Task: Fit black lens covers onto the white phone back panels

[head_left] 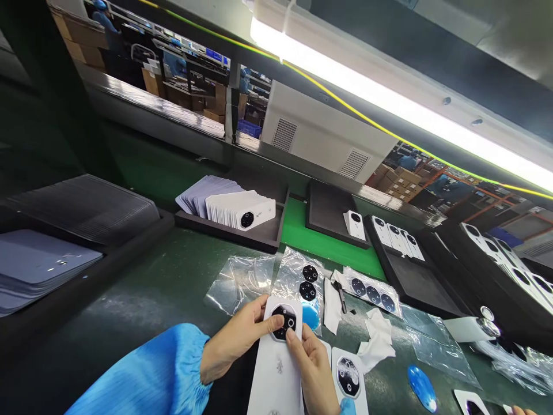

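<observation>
A white phone back cover (270, 369) stands tilted in front of me, held between both hands. Near its top edge sits a black camera lens plate (286, 313) with ring-shaped openings. My left hand (242, 334) grips the cover's upper left edge, its thumb pressing on the plate. From the right, my right hand (317, 369) closes on the cover, with its thumb at the plate's lower edge. Just right of that hand lies a second white back cover (359, 403) with a shiny lens plate (348, 377). A clear plastic sheet with black lens plates (307, 290) lies beyond my hands.
Black trays (233, 235) at the back hold rows of white covers (263, 210). Stacked panels (47, 253) stand left. White cloths (378, 337), a lens strip (374, 295), a blue oval piece (421, 387) and a white pump bottle (469, 329) lie right. Another person's fingers (521, 410) show bottom right.
</observation>
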The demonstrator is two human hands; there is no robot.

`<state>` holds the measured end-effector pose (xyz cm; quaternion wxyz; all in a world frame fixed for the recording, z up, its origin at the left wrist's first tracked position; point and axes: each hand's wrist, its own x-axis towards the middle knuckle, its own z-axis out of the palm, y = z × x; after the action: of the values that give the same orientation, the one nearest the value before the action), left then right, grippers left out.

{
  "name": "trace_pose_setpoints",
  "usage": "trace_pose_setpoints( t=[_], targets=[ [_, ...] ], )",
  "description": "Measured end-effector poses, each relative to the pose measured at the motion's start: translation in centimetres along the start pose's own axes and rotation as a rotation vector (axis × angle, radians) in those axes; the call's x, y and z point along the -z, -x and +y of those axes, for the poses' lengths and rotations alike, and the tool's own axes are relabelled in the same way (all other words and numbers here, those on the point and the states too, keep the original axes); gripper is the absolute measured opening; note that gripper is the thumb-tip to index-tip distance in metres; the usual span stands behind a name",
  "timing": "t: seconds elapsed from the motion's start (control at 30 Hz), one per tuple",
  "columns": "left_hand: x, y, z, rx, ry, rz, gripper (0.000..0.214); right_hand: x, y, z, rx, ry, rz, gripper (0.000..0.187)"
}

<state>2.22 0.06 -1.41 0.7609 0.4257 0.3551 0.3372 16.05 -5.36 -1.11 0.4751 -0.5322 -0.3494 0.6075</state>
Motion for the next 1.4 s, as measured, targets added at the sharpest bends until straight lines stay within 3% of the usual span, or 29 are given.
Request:
trace_pose_setpoints(
  t=[0.07,0.2,0.33,0.4,0.5,0.57,0.7,0.77,0.9,1.07,1.23,1.4],
  targets=[
    [0.2,0.0,0.1,-0.018,-0.02,-0.045,0.048,0.4,-0.3,-0.2,0.055,0.101,-0.003,0.05],
    [1.2,0.2,1.2,-0.221,-0.353,0.052,0.04,1.9,-0.7,-0.4,0.292,0.566,-0.041,0.036],
    [1.6,1.2,3.6,-0.444,-0.817,-0.048,0.02,3.0,-1.3,-1.0,0.63,1.036,-0.01,0.025],
    [1.6,1.6,5.1,-0.536,-1.016,-0.051,0.014,3.1,-1.4,-2.0,0.849,1.173,0.069,0.016],
    [2.3,1.0,7.4,-0.614,-1.193,0.151,0.011,3.2,-1.1,-3.7,1.125,1.252,0.315,0.025],
    [3.5,-0.3,8.9,-0.623,-1.208,0.334,0.011,3.7,-0.7,-4.2,1.182,1.244,0.427,0.035],
    [6.3,-4.5,11.3,-0.615,-1.218,0.74,0.018,5.3,0.0,-3.0,1.097,1.185,0.404,0.029],
    [7.4,-6.7,11.6,-0.6,-1.242,0.827,0.015,6.0,0.4,-1.8,1.042,1.174,0.392,0.024],
    [8.5,-9.5,10.7,-0.572,-1.341,0.83,0.017,7.1,1.5,0.1,0.902,1.177,0.438,0.021],
    [9.3,-10.4,9.4,-0.606,-1.454,0.794,0.022,9.2,3.2,0.1,0.692,1.158,0.497,0.022],
    [9.7,-10.3,9.3,-0.641,-1.52,0.811,0.026,11.2,2.4,-2.8,0.488,1.233,0.3,0.025],
    [9.8,-10.2,9.8,-0.668,-1.505,0.846,0.024,10.2,-1.1,-5.5,0.349,1.332,0.127,0.021]
  ],
)
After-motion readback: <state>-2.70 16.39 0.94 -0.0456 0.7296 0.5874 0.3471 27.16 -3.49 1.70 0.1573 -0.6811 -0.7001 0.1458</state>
